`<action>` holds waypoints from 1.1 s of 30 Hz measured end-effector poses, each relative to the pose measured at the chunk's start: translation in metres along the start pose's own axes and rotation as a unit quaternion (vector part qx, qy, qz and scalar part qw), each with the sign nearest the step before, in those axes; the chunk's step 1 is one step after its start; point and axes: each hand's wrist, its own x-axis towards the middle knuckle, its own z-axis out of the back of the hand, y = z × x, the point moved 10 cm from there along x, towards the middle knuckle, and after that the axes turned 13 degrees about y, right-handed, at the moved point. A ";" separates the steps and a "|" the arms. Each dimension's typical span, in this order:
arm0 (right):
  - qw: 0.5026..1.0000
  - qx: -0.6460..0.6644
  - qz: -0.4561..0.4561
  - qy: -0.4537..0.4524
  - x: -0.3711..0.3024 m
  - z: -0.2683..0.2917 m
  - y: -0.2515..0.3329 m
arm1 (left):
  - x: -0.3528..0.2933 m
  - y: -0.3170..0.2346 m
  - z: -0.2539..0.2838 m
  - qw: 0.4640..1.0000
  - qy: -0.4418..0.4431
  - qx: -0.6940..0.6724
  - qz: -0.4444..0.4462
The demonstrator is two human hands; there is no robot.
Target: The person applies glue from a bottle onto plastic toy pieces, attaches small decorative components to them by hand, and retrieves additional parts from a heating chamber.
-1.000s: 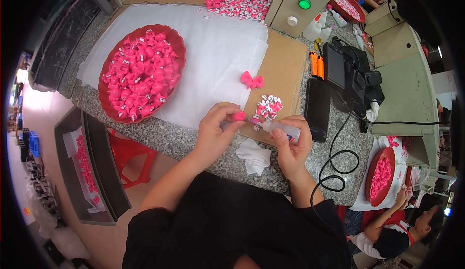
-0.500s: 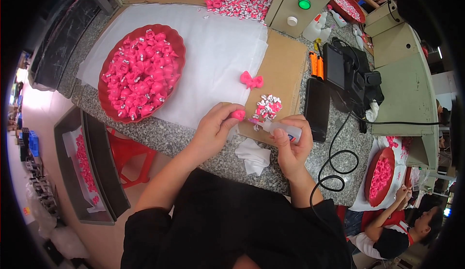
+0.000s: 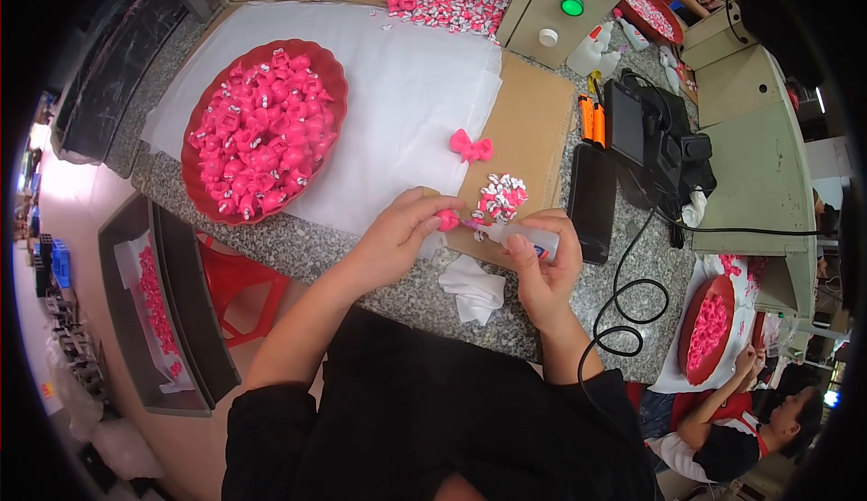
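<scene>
Between thumb and fingers, my left hand [image 3: 397, 235] pinches a small pink plastic piece [image 3: 448, 220]. My right hand [image 3: 549, 266] is wrapped round a white glue bottle [image 3: 535, 240], tilted so that its thin nozzle [image 3: 476, 224] points left and meets or nearly meets the pink piece; exact contact cannot be made out. Just beyond the nozzle, a pile of small white and pink parts [image 3: 502, 197] lies on the cardboard [image 3: 533, 122]. Farther off sit pink bow-shaped pieces [image 3: 470, 146]. A crumpled white cloth [image 3: 473, 290] lies on the speckled worktop between my forearms.
A red scalloped bowl [image 3: 340, 95] heaped with pink pieces stands on white paper [image 3: 397, 77] at left. To the right are a black phone-like slab [image 3: 591, 203], orange lighters [image 3: 592, 122], a black device [image 3: 625, 122] and a looping cable [image 3: 623, 320]. A co-worker [image 3: 722, 429] sits far right.
My left hand has turned slightly, its fingers reaching farther over the pink piece. The glue bottle stays at the piece with little movement. The view has shifted slightly.
</scene>
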 end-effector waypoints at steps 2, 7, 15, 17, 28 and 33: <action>1.000 0.008 -0.005 -0.004 0.000 0.000 0.000 | 0.000 0.000 0.000 1.000 0.003 0.003 0.002; 1.000 0.000 -0.003 -0.003 0.001 0.000 0.000 | 0.000 0.001 -0.001 1.000 0.013 0.018 0.009; 1.000 -0.009 0.002 0.002 0.000 0.000 0.000 | -0.001 0.004 0.001 1.000 -0.005 -0.006 0.017; 1.000 -0.017 0.008 0.003 0.000 0.000 0.002 | -0.001 0.004 0.001 1.000 -0.006 -0.007 0.015; 0.998 -0.053 0.026 0.024 0.000 -0.003 0.005 | -0.001 0.008 0.002 0.999 -0.014 -0.027 0.028; 0.920 0.363 -0.114 -0.088 -0.001 0.006 -0.036 | -0.003 0.010 0.005 0.998 -0.036 -0.040 0.024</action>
